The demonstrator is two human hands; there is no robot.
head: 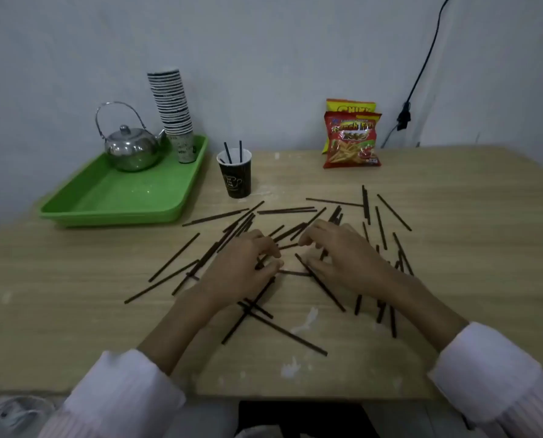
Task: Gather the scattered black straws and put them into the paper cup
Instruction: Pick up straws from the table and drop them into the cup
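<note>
Several black straws [287, 210] lie scattered and crossed over the middle of the wooden table [453, 184]. A dark paper cup [234, 180] stands upright behind them with two straws sticking out of it. My left hand [238, 267] rests palm down on the pile, its fingers curled around a straw [265, 290] that runs under the palm. My right hand [339, 257] lies just to its right, thumb and fingers pinching the upper end of another long straw [323, 287]. Both hands hide the straws under them.
A green tray [115, 197] at the back left holds a steel teapot [131, 147] and a tall stack of paper cups [173, 112]. Two snack bags [352, 137] lean on the wall at the back right. A black cable [421, 67] hangs down the wall.
</note>
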